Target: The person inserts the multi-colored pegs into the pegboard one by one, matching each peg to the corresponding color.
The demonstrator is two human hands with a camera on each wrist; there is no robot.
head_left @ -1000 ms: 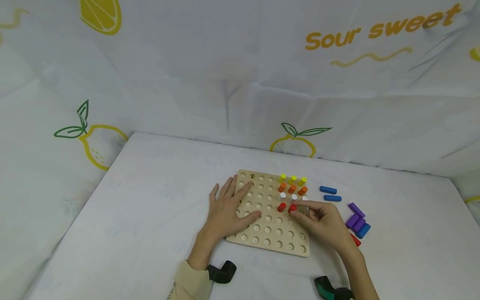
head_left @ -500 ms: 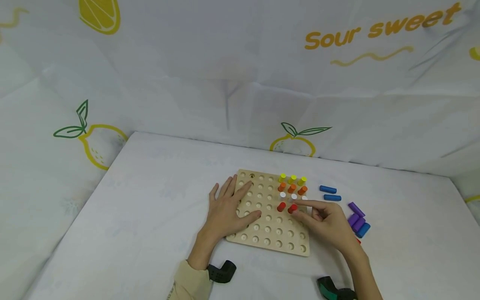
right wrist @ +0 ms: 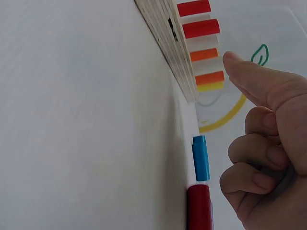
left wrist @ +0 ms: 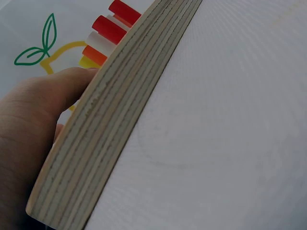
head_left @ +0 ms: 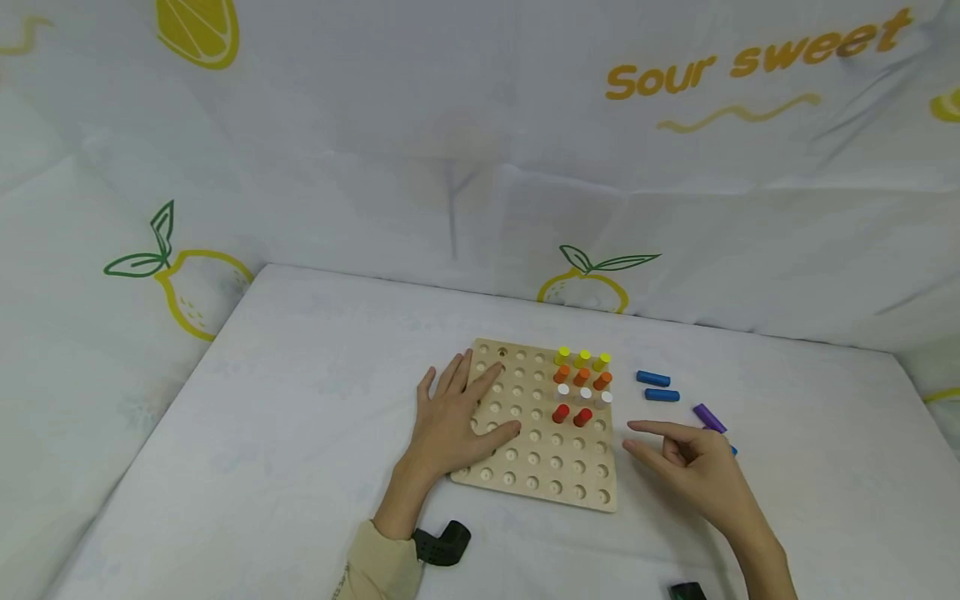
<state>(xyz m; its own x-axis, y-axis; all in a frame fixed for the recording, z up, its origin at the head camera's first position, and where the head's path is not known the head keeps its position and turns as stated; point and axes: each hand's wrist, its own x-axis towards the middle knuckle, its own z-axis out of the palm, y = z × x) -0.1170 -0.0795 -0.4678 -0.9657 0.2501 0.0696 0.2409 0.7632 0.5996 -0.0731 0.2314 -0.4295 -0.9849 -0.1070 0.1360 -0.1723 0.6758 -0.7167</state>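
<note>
A wooden pegboard [head_left: 543, 472] lies on the table, with my left hand [head_left: 448, 422] resting spread over its left side. The left wrist view shows that thumb [left wrist: 72, 84] along the board's edge. Upright pegs fill rows at the board's back right: yellow pegs [head_left: 582, 358], orange pegs [head_left: 581, 377], white pegs [head_left: 585, 395] and two red pegs [head_left: 572, 416]. My right hand [head_left: 693, 467] hovers just right of the board, holding nothing. Its index finger and thumb stretch towards the board, apart from each other; the other fingers [right wrist: 256, 163] are curled in.
Two loose blue pegs [head_left: 658, 387] lie right of the board. Behind the right hand, a purple peg [head_left: 709, 417] shows, with others partly hidden. In the right wrist view, a red peg [right wrist: 199, 206] lies near a blue peg [right wrist: 201, 158]. Black wrist devices [head_left: 444, 546] are worn.
My right hand has let go of the second front-row red peg, which stands in the board, and has moved right and towards me. The left hand has stayed in place.
</note>
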